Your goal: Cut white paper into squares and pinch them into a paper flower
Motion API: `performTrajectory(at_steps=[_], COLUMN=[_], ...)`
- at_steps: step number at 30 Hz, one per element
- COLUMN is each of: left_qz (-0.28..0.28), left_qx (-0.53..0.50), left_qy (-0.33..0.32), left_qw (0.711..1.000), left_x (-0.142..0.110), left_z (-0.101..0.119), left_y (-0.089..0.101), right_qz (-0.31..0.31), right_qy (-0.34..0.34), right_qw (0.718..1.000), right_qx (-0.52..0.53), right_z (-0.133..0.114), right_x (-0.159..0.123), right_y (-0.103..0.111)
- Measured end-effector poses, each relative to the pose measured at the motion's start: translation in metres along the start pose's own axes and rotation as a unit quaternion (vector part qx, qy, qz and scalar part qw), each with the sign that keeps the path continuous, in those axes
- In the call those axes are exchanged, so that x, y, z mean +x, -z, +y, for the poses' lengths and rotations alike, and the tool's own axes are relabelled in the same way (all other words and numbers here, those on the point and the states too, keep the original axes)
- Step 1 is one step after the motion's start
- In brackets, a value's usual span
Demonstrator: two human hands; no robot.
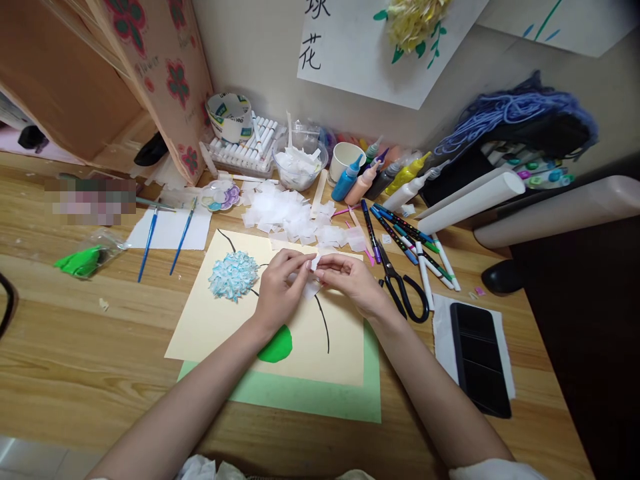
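My left hand (285, 288) and my right hand (353, 280) meet over a cream sheet (220, 333). Between their closed fingertips they pinch a small white paper piece (311, 288), thin and partly see-through. Left of my hands, a pale blue ruffled paper flower (233, 275) sits on the sheet. A bright green round patch (277, 345) shows beneath my left wrist, partly covered by it. Thin black lines curve across the sheet. Under it lies a light green sheet (320, 403). Just beyond my fingers is a pile of white paper squares (280, 212).
Black scissors (403, 287) and several markers (410, 233) lie to the right, near a black phone-like slab (480, 353). Paint bottles (349, 179), a paper cup (347, 160) and a plastic bowl (300, 170) stand behind. Two blue brushes (149, 243) lie left.
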State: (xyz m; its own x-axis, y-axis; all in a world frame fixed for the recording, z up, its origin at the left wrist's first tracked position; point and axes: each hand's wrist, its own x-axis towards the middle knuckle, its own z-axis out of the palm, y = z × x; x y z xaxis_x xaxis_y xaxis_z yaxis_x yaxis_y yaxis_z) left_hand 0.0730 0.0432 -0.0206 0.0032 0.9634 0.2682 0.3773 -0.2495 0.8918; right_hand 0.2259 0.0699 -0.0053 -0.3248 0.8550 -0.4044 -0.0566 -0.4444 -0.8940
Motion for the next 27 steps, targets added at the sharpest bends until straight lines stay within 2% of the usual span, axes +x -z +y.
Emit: performTrajectory(at_steps=[9, 19, 27], left_qz=[0.0, -0.002, -0.053], left_qx=[-0.007, -0.007, -0.037], left_qy=[0.003, 0.003, -0.001], left_qw=[1.0, 1.0, 0.998], left_x=[0.0004, 0.0003, -0.0009], left_z=[0.0009, -0.0001, -0.001], left_y=[0.0, 0.0, 0.0005], right_qz=[-0.009, 0.008, 0.023], right_qy=[0.007, 0.009, 0.045], right_qw=[1.0, 1.0, 0.998], right_qx=[0.007, -0.004, -0.024], right_z=[0.0017, 0.001, 0.0046], right_x=[0.0004, 0.0004, 0.0023], right_y=[-0.0004, -0.0016, 0.0006])
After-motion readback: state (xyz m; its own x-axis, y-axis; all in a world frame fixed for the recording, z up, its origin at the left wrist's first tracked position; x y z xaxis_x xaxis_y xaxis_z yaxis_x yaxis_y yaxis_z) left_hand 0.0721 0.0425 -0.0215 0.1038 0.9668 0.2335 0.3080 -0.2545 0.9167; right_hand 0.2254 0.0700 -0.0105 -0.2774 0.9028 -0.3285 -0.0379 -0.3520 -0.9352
